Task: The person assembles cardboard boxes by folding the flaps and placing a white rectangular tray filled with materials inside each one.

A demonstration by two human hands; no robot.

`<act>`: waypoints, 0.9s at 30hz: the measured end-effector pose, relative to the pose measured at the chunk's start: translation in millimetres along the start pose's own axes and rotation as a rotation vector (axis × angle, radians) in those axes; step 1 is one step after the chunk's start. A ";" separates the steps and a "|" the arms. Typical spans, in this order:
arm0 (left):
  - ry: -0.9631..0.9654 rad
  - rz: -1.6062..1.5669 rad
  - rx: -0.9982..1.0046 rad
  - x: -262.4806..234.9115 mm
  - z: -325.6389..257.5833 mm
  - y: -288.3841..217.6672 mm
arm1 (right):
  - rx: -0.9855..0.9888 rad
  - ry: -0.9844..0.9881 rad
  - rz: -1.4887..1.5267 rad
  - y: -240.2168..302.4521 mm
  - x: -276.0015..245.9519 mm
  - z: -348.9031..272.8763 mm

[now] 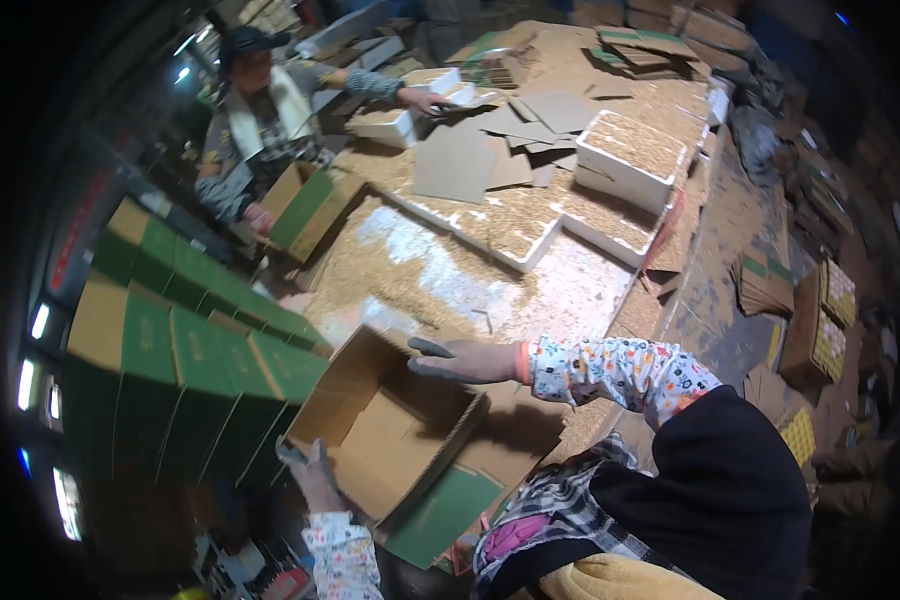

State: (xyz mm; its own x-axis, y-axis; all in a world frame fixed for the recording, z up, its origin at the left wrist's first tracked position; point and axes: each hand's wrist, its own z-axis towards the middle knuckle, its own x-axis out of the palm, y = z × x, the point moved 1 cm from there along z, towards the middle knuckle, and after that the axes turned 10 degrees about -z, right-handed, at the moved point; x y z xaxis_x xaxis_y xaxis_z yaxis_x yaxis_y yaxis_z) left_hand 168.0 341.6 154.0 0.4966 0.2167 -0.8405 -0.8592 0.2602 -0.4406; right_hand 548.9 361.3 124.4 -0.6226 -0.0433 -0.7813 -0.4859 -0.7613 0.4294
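Note:
An opened cardboard box [380, 440], brown inside, is tilted toward me in front of my body. My left hand [318, 482], in a grey glove, grips its near left wall, with the thumb at the rim. Above the far right part of the box is my right hand [470, 362], also gloved. Its fingers are stretched out and thumb and fingers are apart; whether it touches the rim I cannot tell. Below the box, a green and brown cardboard flap [450, 510] sticks out to the right.
Green and brown boxes [220, 360] stand in rows at the left. A co-worker [260, 120] across the table holds another box [310, 205]. Grain-like bedding, white foam trays [625, 170] and loose cardboard sheets [455, 160] cover the table. Flattened cartons [765, 285] lie at the right.

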 end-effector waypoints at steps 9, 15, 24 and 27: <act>-0.097 -0.591 -0.572 4.0 41.7 -38.9 | 1.153 -1.839 -0.143 -354.1 -247.8 -451.8; -0.291 -0.405 -0.464 -15.0 16.4 -82.7 | 1.424 -1.329 0.726 -307.8 -215.5 -389.3; -0.156 -0.376 -0.485 -28.7 2.2 -58.6 | 1.141 -1.557 0.822 -224.5 -211.1 -325.7; -0.193 -0.493 -0.565 -10.0 -21.0 -31.5 | 1.008 -1.110 1.206 -142.6 -173.2 -310.0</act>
State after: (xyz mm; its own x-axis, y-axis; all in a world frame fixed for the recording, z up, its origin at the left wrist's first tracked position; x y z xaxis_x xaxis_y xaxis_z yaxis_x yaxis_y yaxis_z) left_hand 187.4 311.5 169.6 0.8063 0.3741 -0.4583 -0.4396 -0.1395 -0.8873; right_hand 916.2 276.8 58.1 -0.7055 0.4970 0.5052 0.5671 -0.0317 0.8231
